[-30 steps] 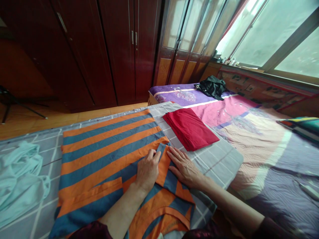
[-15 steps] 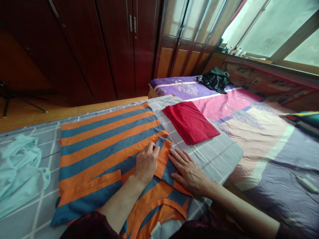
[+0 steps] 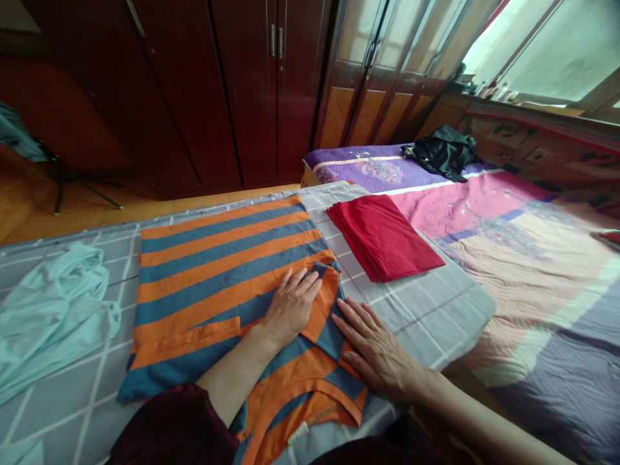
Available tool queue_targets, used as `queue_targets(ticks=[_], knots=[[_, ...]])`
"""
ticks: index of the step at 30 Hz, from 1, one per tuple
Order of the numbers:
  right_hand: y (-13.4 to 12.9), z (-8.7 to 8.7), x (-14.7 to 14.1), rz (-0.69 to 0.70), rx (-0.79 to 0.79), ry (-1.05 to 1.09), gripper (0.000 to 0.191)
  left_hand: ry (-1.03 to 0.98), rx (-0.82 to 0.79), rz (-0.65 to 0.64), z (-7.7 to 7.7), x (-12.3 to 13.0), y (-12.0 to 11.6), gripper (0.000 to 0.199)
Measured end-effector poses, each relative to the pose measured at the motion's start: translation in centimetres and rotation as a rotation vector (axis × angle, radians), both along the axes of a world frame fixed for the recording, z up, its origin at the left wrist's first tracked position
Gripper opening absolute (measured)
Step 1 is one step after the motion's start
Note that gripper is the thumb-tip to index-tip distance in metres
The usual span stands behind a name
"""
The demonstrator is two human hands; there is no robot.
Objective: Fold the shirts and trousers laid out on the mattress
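Observation:
An orange and blue striped shirt (image 3: 223, 258) lies on a grey checked cloth (image 3: 421, 316), its collar toward my body and a sleeve folded inward. My left hand (image 3: 292, 305) rests palm down on the shirt beside the folded sleeve, fingers extended. Flat on the shirt's right edge is my right hand (image 3: 378, 349), its fingers spread. Neither hand grips anything. Beyond my right hand sits a folded red cloth (image 3: 387, 239). A crumpled pale green garment (image 3: 53, 310) lies at the left.
Behind the table stand dark red wardrobes (image 3: 252, 97). To the right is a bed (image 3: 513, 258) with a patterned cover and a black garment (image 3: 443, 154) on it. A black stand (image 3: 61, 181) is on the floor at the far left.
My left hand has opened from a pinch near the folded sleeve and now lies flat. My right hand stays on the shirt's edge. The view has turned slightly left.

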State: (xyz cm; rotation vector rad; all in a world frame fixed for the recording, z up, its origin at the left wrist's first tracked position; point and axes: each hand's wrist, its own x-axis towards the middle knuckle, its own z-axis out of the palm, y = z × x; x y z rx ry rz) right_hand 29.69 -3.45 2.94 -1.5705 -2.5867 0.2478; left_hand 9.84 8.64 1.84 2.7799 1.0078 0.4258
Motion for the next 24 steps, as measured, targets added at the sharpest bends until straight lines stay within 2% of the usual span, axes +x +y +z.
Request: queue_targets(ticks=[4,6,9,11,13,15,17,20,24], knots=[[-2.2,0.7,0.2,0.169,-0.031,0.094,0.062,0.023,-0.001,0.010,0.5,0.2,-0.2,0.041],[-3.0,0.9,0.4,0.253,-0.052,0.130,0.067,0.029,0.007,0.006,1.5,0.1,-0.5,0.039],[-3.5,0.6,1.1,0.338,-0.064,0.132,0.071,0.033,0.000,-0.039,4.4,-1.0,-0.8,0.037],[-3.2,0.1,1.7,0.391,-0.055,0.135,0.075,0.040,-0.001,-0.031,6.8,-2.6,-1.1,0.039],[-2.6,-0.1,2.2,0.441,-0.019,0.159,0.080,0.068,0.016,0.044,8.6,-4.9,-1.7,0.041],[-1.9,0.1,2.4,0.499,0.030,0.192,0.081,0.121,0.017,0.143,9.4,-7.6,-2.8,0.041],[-1.1,1.0,2.2,0.553,0.063,0.208,0.078,0.167,-0.007,0.237,9.2,-10.2,-4.8,0.039],[0.4,3.0,0.7,0.614,0.089,0.200,0.066,0.159,-0.044,0.349,7.2,-12.8,-9.2,0.036],[3.1,4.5,-3.3,0.785,0.139,0.096,0.044,0.065,-0.011,0.593,3.6,-12.9,-15.6,0.036]])
